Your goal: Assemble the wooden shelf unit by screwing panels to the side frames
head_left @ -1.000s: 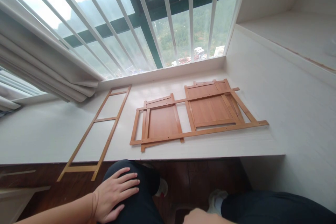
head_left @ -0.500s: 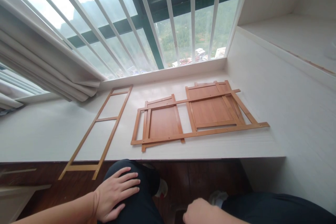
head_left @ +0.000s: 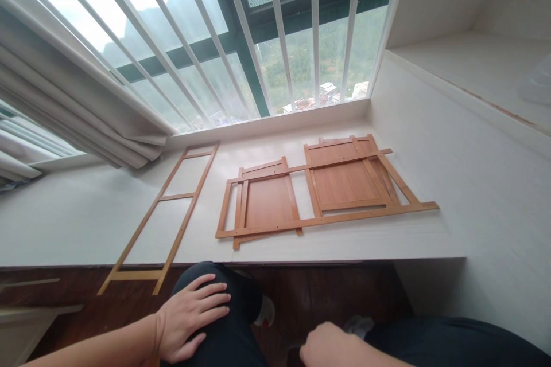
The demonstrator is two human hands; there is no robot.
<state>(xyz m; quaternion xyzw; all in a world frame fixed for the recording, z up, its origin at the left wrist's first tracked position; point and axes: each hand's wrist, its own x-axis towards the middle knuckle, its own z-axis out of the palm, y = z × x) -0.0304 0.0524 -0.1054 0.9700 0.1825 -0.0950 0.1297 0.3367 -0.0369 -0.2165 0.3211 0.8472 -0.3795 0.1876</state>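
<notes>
My left hand (head_left: 196,316) lies on my dark-trousered left knee (head_left: 215,281), fingers stretched and slightly apart, holding nothing. Lower in the view, my right hand (head_left: 329,346) is curled closed near my right leg; its fingertips are hidden, so I cannot see whether anything is in it. In front of my knees, a flat wooden frame (head_left: 275,226) lies across two wooden panels, a smaller one (head_left: 271,200) on the left and a larger one (head_left: 348,180) on the right. Farther left, a ladder-like wooden frame (head_left: 175,195) rests with its near end jutting past the ledge.
The white window ledge (head_left: 77,218) ends at a straight front edge above a dark floor (head_left: 301,292). White bars (head_left: 279,28) stand before the window. A grey curtain (head_left: 86,80) hangs left; a white wall (head_left: 443,160) with a shelf rises right.
The view has shifted very slightly. Both hands and the wooden pieces stay where they were.
</notes>
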